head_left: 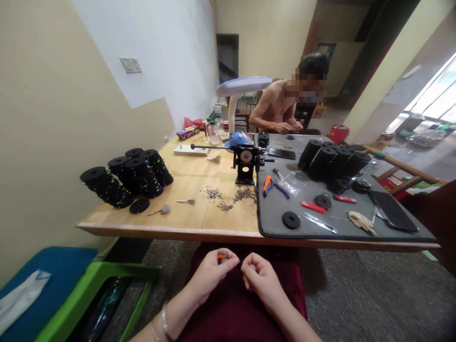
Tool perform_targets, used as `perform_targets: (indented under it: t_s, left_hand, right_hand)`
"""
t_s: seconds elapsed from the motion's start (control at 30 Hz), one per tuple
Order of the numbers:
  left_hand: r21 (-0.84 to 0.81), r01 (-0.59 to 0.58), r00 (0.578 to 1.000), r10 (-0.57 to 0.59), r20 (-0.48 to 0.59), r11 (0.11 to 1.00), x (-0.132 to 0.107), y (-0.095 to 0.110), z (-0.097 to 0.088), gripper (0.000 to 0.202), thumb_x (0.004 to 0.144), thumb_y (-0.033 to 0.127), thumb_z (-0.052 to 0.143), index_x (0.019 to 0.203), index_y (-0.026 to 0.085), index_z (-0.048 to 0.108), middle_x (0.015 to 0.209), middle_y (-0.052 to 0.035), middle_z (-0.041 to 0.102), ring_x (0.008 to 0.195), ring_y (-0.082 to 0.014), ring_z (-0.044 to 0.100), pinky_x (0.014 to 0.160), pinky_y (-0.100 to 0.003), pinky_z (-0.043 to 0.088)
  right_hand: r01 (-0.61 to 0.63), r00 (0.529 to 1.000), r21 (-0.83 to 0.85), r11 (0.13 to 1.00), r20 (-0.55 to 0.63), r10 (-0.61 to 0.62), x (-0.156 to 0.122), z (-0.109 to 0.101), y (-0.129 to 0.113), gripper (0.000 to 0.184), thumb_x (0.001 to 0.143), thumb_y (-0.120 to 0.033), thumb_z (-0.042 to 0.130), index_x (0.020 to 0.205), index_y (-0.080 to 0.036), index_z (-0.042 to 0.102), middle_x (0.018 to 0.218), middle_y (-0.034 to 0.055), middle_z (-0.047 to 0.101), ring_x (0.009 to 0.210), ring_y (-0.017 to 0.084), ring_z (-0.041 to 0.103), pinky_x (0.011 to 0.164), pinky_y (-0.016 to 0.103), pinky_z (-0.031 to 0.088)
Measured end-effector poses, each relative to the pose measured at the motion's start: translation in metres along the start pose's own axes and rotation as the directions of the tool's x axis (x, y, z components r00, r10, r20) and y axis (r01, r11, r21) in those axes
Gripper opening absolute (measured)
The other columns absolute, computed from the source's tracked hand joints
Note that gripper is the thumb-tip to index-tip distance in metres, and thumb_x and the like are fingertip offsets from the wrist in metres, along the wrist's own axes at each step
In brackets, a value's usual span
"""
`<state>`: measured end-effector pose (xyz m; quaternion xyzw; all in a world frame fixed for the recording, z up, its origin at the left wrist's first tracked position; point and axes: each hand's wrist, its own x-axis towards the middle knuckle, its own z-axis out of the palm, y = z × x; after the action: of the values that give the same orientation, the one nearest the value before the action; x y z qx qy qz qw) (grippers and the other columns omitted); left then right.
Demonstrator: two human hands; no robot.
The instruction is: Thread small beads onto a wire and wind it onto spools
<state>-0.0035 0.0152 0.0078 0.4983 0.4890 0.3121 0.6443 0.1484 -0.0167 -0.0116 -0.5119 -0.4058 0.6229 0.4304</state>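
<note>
orange piece [221, 256] (tiny) in left hand [213, 273]

Room interior: cream-painted wall [46, 118] meeting white plaster [142, 52] at left; dark doorway [227, 57] at far end; bright window [432, 97] admitting daylight at right; speckled grey floor [356, 289] beneath long wooden counter [167, 229]; blue seat [46, 280] on green frame [117, 270] at lower left.

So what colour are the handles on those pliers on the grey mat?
Orange and blue: the pliers' handles show best in the head view.
</note>
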Motion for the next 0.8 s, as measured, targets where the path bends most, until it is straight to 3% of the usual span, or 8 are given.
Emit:
perform_targets:
  t_s: [0.1, 0.23, 0.33, 0.43, 0.57, 0.67, 0.8]
  left_hand:
    - [0.082, -0.109, 0.993, 0.113, -0.044, 0.991, 0.003, 0.005, 0.0, 0.025, 0.071, 0.037, 0.067, 0.063, 0.014, 0.062, 0.053, 0.0026, 0.051, 0.051, -0.0096, 0.041, 0.05, -0.021, 0.032]
    - [0.243, -0.211, 0.971, 0.232, -0.062, 0.947, -0.001, 0.007, 0.0, 0.021, 0.076, 0.034, 0.06, 0.067, 0.015, 0.063, 0.06, -0.002, 0.062, 0.058, -0.015, 0.053, 0.058, -0.024, 0.04]
    - [0.367, -0.294, 0.943, 0.331, -0.042, 0.883, -0.005, 0.006, 0.0, 0.019, 0.081, 0.029, 0.055, 0.069, 0.017, 0.063, 0.064, -0.003, 0.064, 0.061, -0.0164, 0.056, 0.06, -0.024, 0.041]
    - [0.492, -0.331, 0.927, 0.375, 0.01, 0.806, -0.006, 0.009, -0.003, 0.018, 0.082, 0.027, 0.053, 0.07, 0.019, 0.063, 0.064, -0.0027, 0.064, 0.059, -0.0161, 0.056, 0.056, -0.024, 0.039]
    - [0.707, -0.39, 0.877, 0.472, 0.09, 0.59, 0.004, 0.026, -0.021, 0.015, 0.083, 0.024, 0.05, 0.073, 0.021, 0.061, 0.066, -0.0032, 0.064, 0.06, -0.0174, 0.056, 0.057, -0.026, 0.038]
    - [0.862, -0.328, 0.829, 0.556, 0.067, 0.385, 0.023, 0.047, -0.042, 0.013, 0.084, 0.02, 0.047, 0.083, 0.02, 0.06, 0.079, -0.0073, 0.065, 0.072, -0.0216, 0.059, 0.065, -0.029, 0.04]
    - [0.968, -0.131, 0.871, 0.491, 0.01, 0.212, 0.052, 0.068, -0.067, 0.018, 0.082, 0.017, 0.047, 0.096, 0.019, 0.059, 0.092, -0.0099, 0.066, 0.085, -0.024, 0.06, 0.072, -0.031, 0.042]
  right_hand:
    - [-0.008, 0.999, -0.022, 1.0, 0.048, 0.009, 0.0, -0.002, -0.004, 0.031, 0.074, -0.047, 0.061, 0.069, -0.018, 0.052, 0.047, -0.004, 0.055, 0.038, 0.007, 0.04, 0.04, 0.019, 0.027]
    - [0.023, 0.997, 0.071, 0.997, 0.068, -0.027, 0.002, -0.002, -0.01, 0.042, 0.069, -0.048, 0.068, 0.094, -0.017, 0.057, 0.076, 0.0037, 0.065, 0.066, 0.016, 0.06, 0.052, 0.023, 0.044]
    - [0.049, 0.994, 0.07, 0.996, 0.099, -0.056, 0.006, 0.001, -0.012, 0.045, 0.071, -0.049, 0.067, 0.099, -0.016, 0.054, 0.067, 0.0005, 0.062, 0.059, 0.014, 0.057, 0.052, 0.024, 0.044]
    - [0.085, 0.991, -0.053, 0.995, 0.109, -0.079, 0.01, 0.002, -0.008, 0.036, 0.076, -0.05, 0.062, 0.082, -0.016, 0.053, 0.049, -0.0055, 0.051, 0.042, 0.008, 0.041, 0.044, 0.021, 0.031]
    - [0.126, 0.988, -0.079, 0.989, 0.094, -0.119, 0.018, -0.001, 0.0, 0.042, 0.073, -0.057, 0.061, 0.066, -0.019, 0.047, 0.044, -0.0087, 0.039, 0.039, 0.006, 0.031, 0.041, 0.021, 0.021]
    - [0.083, 0.993, 0.022, 0.996, 0.083, -0.085, 0.024, -0.004, 0.006, 0.05, 0.065, -0.066, 0.063, 0.063, -0.021, 0.042, 0.043, -0.0117, 0.028, 0.038, 0.005, 0.022, 0.04, 0.021, 0.015]
    - [0.044, 0.996, 0.108, 0.993, 0.077, -0.052, 0.029, -0.008, 0.015, 0.055, 0.059, -0.071, 0.063, 0.063, -0.022, 0.039, 0.04, -0.0126, 0.025, 0.036, 0.004, 0.018, 0.04, 0.021, 0.009]
